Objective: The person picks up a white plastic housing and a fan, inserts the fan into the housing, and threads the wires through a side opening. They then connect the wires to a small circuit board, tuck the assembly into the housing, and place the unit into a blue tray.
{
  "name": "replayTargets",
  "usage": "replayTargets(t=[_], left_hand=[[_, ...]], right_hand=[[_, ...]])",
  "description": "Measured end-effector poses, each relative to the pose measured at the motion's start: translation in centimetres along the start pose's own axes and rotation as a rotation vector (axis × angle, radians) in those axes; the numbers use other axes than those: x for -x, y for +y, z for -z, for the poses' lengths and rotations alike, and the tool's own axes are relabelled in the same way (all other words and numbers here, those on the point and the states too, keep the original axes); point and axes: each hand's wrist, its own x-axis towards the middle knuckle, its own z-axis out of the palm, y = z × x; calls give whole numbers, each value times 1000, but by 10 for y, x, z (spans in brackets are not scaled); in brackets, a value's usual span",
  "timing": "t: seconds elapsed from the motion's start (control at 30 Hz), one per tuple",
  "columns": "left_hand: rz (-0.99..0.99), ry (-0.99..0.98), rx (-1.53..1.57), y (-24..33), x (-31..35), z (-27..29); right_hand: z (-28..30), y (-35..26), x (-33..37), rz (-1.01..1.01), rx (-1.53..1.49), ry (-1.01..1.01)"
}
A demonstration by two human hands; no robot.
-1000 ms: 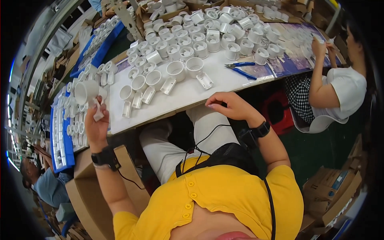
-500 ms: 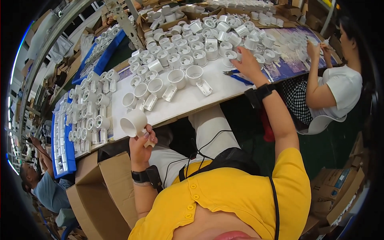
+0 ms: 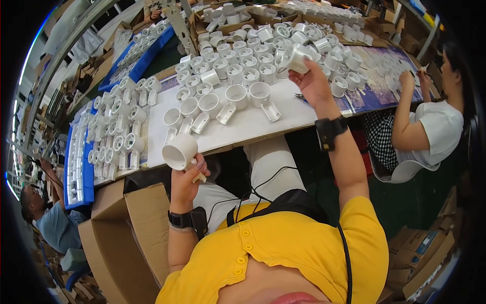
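The left hand [image 3: 186,183] has its fingers curled tight around the handle of a white cup [image 3: 180,151], by the near edge of the table [image 3: 283,112]. Past it, five handled cups [image 3: 208,103] sit in a row. Farther off, the right hand [image 3: 316,85] pinches another cup [image 3: 293,58] beside the big pile [image 3: 248,62]

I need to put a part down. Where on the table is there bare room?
The white table covering is bare between the front row of round white plastic cups and the near edge, and in a narrower strip left of that row. Heaped white plastic cups crowd the far side; bracketed white cups crowd the left end.
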Motion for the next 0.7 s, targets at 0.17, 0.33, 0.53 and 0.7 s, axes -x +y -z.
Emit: replayTargets(t=[0.17, 0.33, 0.53, 0.7], left_hand=[[-78, 37, 90, 3, -21, -19], [-189, 156, -6, 22, -35, -67], [-438, 148, -261, 16, -36, -69], [-406, 265, -130, 17, -35, -60]], right_hand=[[-70, 16, 53, -200, -488, -252], [-102, 43, 87, -340, -565, -306], [-114, 77, 95, -474, -469, -341], [-122, 81, 105, -494, -262, -300]])
